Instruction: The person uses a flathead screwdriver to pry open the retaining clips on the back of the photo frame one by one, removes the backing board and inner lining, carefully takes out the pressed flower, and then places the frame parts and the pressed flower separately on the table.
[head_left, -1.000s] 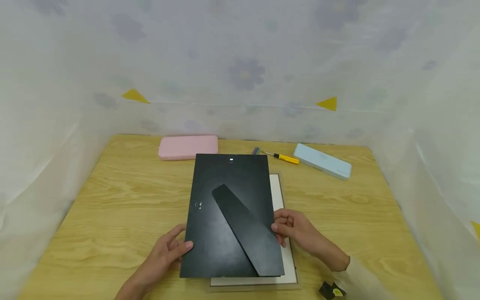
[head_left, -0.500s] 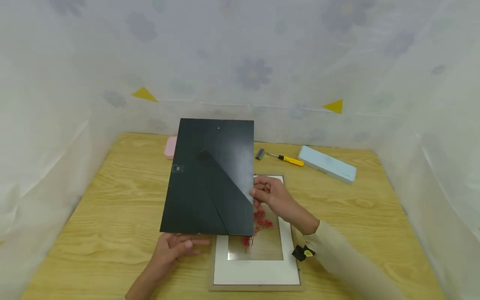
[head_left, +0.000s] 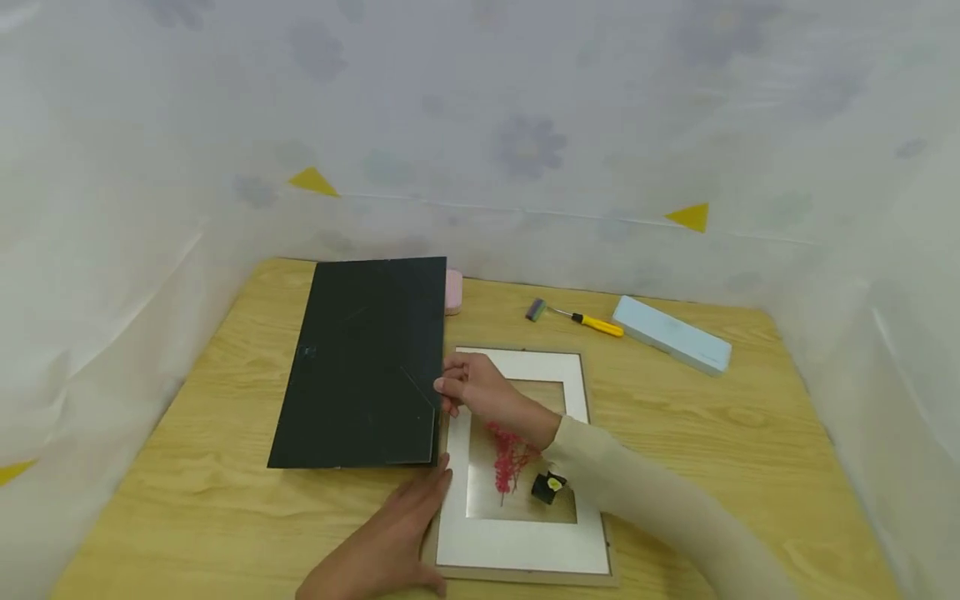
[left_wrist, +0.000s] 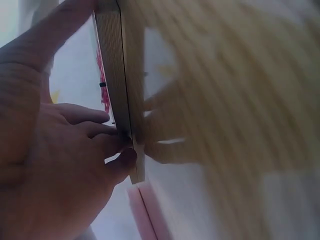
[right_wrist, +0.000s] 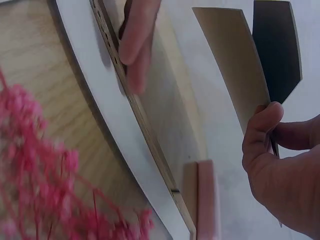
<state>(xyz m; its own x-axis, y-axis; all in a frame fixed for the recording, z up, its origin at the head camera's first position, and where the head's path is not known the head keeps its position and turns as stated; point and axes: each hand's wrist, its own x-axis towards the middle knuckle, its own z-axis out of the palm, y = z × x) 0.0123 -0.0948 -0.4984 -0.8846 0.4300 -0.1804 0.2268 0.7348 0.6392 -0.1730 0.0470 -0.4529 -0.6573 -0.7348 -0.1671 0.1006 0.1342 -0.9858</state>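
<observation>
My right hand (head_left: 483,387) pinches the right edge of a black picture-frame backing board (head_left: 367,358) between thumb and fingers. The board is raised and tilted left of the frame, and its brown inner face (right_wrist: 232,65) shows in the right wrist view. The picture frame (head_left: 525,575) lies flat, with a white mat around a clear window. Inside that window is a sprig of pink-red dried flowers (head_left: 506,458), partly behind the right forearm. My left hand (head_left: 390,533) spreads along the frame's left side. Its fingertips (left_wrist: 122,162) touch the frame's edge in the left wrist view.
Behind the board, a pink case (head_left: 453,292) shows only its right end. Toward the back right lie a small striped block (head_left: 536,310), a yellow-handled screwdriver (head_left: 600,326) and a light blue case (head_left: 671,333). Pale floral sheeting encloses the wooden table (head_left: 712,467).
The right hand has carried the backing board from over the frame up and to the left, exposing the flowers. The left hand has let go of the board and moved onto the frame's left edge.
</observation>
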